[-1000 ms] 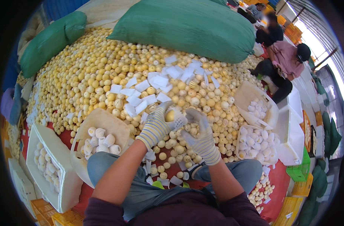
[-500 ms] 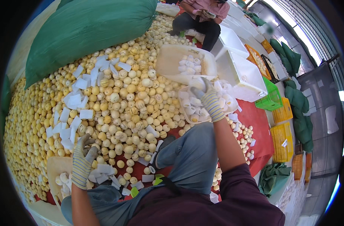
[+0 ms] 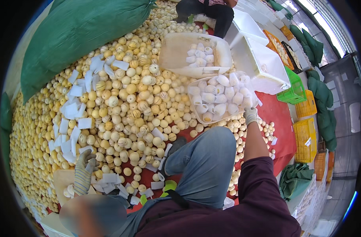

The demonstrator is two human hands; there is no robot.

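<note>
Yellow fruit heap point(image 3: 121, 106) under 2 gloved hands point(image 3: 250, 115)

A single head-worn fisheye view is given, aimed steeply down from above the person's lap. The left hand point(image 3: 83, 173) is seen low left, the right hand point(image 3: 250, 115) right of centre, both close. Edges are bent toward the rim.
</note>
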